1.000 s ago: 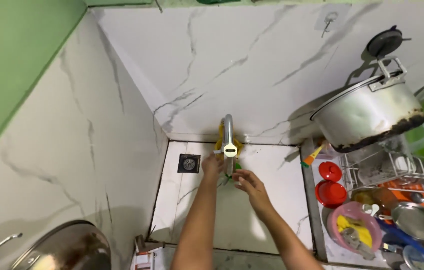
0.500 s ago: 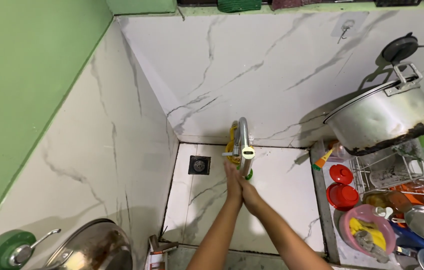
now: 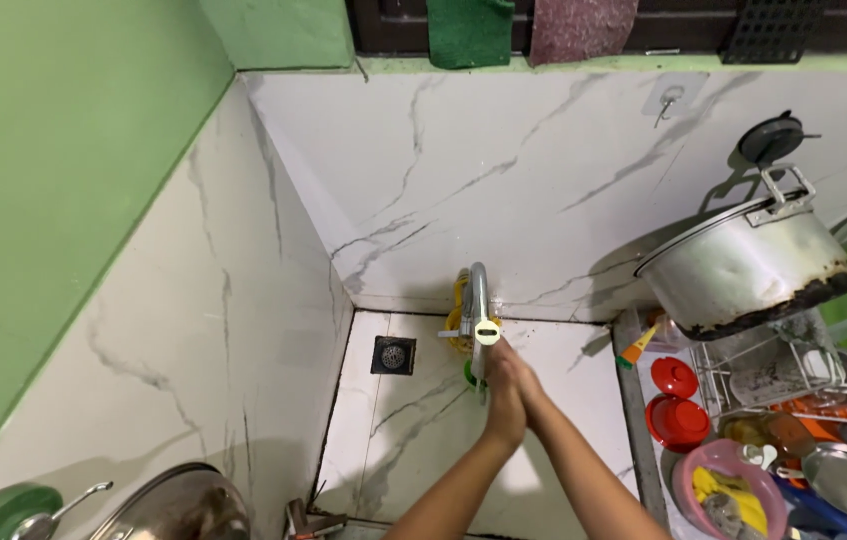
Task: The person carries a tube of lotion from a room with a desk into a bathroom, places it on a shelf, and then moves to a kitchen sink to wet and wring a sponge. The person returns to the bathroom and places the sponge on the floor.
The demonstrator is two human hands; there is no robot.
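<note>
Now left hand (image 3: 503, 395), right hand (image 3: 530, 392) pressed palm to palm — under tap (image 3: 480, 310)

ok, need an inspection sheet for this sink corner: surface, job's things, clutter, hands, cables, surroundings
Surface: white marble-look tiled sink floor, square dark drain grate at back left.
Job's things: curved chrome tap with a pale round end; whether water runs cannot be told.
Clutter: red round lids, wire dish rack, pink bowl, scorched metal pot tilted on the rack.
Hands: left hand and right hand pressed together under the tap, holding nothing.
Cables: nothing seen.
Surroundings: green painted wall, steel pan lid lower left.
</note>
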